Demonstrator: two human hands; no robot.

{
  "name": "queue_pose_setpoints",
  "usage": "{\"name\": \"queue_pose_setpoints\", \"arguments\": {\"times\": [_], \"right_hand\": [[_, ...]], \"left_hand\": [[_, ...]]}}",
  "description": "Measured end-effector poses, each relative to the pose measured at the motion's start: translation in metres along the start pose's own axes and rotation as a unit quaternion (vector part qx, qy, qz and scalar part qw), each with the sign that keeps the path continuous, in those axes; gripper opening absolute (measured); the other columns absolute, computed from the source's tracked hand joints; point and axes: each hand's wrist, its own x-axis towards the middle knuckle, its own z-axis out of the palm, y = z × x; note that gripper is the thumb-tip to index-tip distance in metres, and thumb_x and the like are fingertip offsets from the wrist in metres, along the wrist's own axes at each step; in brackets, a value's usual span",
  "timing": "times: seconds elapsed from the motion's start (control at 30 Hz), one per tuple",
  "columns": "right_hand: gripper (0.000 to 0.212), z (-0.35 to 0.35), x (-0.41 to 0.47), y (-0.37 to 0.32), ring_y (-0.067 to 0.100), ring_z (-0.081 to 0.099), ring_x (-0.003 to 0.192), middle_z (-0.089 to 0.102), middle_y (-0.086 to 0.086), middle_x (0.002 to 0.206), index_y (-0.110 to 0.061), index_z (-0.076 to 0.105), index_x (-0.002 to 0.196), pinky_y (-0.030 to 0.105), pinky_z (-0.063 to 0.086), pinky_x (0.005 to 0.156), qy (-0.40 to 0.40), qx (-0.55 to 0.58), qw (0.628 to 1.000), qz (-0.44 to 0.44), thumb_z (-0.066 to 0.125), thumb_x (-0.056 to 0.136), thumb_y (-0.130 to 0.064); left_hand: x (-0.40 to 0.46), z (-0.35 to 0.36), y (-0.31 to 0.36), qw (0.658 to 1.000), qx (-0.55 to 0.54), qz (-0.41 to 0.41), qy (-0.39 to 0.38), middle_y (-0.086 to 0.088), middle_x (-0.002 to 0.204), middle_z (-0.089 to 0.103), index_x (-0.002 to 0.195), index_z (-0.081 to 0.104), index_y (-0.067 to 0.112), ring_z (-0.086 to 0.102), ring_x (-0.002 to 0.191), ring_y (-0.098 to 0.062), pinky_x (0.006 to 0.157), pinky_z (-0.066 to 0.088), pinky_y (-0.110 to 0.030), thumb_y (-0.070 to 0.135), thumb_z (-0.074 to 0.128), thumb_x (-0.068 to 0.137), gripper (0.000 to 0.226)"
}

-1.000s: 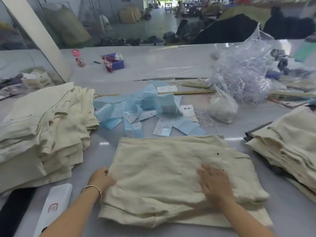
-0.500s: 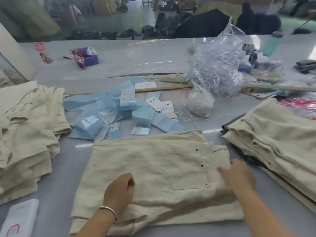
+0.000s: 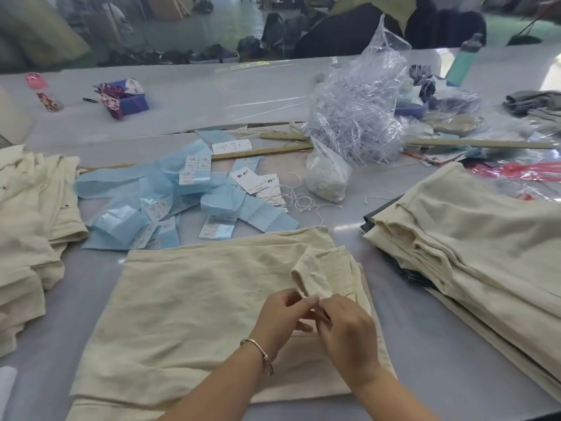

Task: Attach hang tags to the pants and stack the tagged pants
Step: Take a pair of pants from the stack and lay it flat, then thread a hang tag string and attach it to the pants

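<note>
both hands, left hand (image 3: 280, 314) and right hand (image 3: 349, 329), are pinching a raised flap (image 3: 311, 279) of the pants (image 3: 182, 314), grip clamped on it; tags (image 3: 194, 202) are lying beyond on the table (image 3: 425, 375).

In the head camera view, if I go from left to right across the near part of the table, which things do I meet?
Left stack of pants → folded pants in the middle → left hand → right hand → right stack of pants.
</note>
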Motion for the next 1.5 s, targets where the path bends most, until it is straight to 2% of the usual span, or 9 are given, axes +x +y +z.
{"name": "queue_pose_setpoints", "arguments": {"times": [0.1,0.2,0.37,0.53,0.7,0.77,0.9,1.1,1.5], "right_hand": [[0.015,-0.008,-0.005,0.014,0.016,0.055,0.056,0.057,-0.005,0.060,-0.016,0.065,0.065,0.027,0.040,0.055,-0.010,0.046,0.999,-0.025,0.078,0.065,-0.008],[0.008,-0.018,-0.007,0.031,0.005,0.057,0.067,0.062,-0.010,0.074,-0.017,0.067,0.075,0.025,0.048,0.058,-0.013,0.137,0.988,0.074,0.073,0.075,-0.013],[0.032,-0.027,0.000,0.063,0.009,0.053,0.086,0.060,-0.013,0.094,-0.021,0.066,0.093,0.026,0.047,0.072,-0.127,0.134,0.965,0.186,0.084,0.066,-0.013],[0.024,-0.024,0.010,0.075,0.006,0.055,0.065,0.064,-0.011,0.072,-0.024,0.066,0.076,0.030,0.048,0.062,-0.134,0.210,0.934,0.256,0.077,0.071,-0.004],[0.028,-0.021,0.010,0.071,0.012,0.056,0.072,0.064,-0.004,0.095,-0.013,0.060,0.068,0.034,0.049,0.054,-0.041,0.142,0.982,0.120,0.071,0.066,0.012],[0.023,-0.018,0.009,0.068,0.015,0.057,0.090,0.062,-0.001,0.115,-0.016,0.069,0.068,0.029,0.051,0.063,-0.084,0.141,0.985,0.047,0.076,0.068,0.006],[0.018,-0.016,0.013,0.071,0.009,0.049,0.107,0.049,-0.014,0.132,-0.027,0.078,0.090,0.011,0.040,0.083,-0.195,0.210,0.953,0.102,0.082,0.074,-0.020],[0.023,-0.013,0.021,0.065,0.007,0.049,0.109,0.049,-0.018,0.133,-0.024,0.078,0.098,0.017,0.040,0.092,-0.262,0.204,0.939,0.092,0.081,0.076,-0.025],[0.018,-0.017,0.027,0.068,0.014,0.058,0.105,0.064,-0.007,0.118,-0.014,0.078,0.091,0.034,0.049,0.092,-0.245,0.246,0.929,0.131,0.076,0.077,-0.003]], "left_hand": [[0.007,0.010,-0.008,0.998,-0.058,-0.027,0.027,-0.015,0.079,0.073,0.077,0.072,0.005,0.069,0.071,-0.023,0.060,0.057,-0.030,0.005,0.062,0.090,0.017],[0.011,0.013,-0.015,0.989,-0.126,-0.068,0.020,-0.018,0.085,0.072,0.081,0.074,0.004,0.070,0.070,-0.021,0.059,0.057,-0.025,0.004,0.061,0.091,0.017],[0.018,0.019,-0.025,0.986,-0.136,-0.092,0.031,-0.023,0.093,0.072,0.094,0.074,0.001,0.067,0.070,-0.024,0.057,0.055,-0.027,0.007,0.063,0.091,0.013],[0.024,0.019,-0.030,0.984,-0.137,-0.106,0.045,-0.019,0.092,0.072,0.096,0.070,0.001,0.068,0.068,-0.022,0.057,0.057,-0.027,0.006,0.062,0.091,0.011],[0.021,0.014,-0.030,0.980,-0.166,-0.103,0.027,-0.016,0.094,0.072,0.096,0.072,0.003,0.068,0.071,-0.020,0.060,0.057,-0.027,0.002,0.059,0.091,0.013],[0.019,0.014,-0.029,0.979,-0.176,-0.101,0.017,-0.014,0.093,0.071,0.094,0.073,0.005,0.066,0.071,-0.017,0.059,0.055,-0.024,0.000,0.057,0.092,0.017],[0.014,0.014,-0.027,0.974,-0.204,-0.096,0.002,-0.014,0.094,0.071,0.093,0.075,0.007,0.068,0.074,-0.017,0.058,0.054,-0.023,0.001,0.059,0.087,0.018],[0.007,0.014,-0.024,0.981,-0.173,-0.072,-0.054,-0.012,0.101,0.071,0.103,0.074,0.010,0.068,0.086,-0.017,0.068,0.054,-0.020,0.021,0.080,0.071,0.034],[0.006,0.012,-0.029,0.980,-0.189,-0.063,-0.005,-0.015,0.087,0.069,0.092,0.072,0.001,0.064,0.069,-0.015,0.055,0.050,-0.019,-0.008,0.075,0.063,0.030]]}}
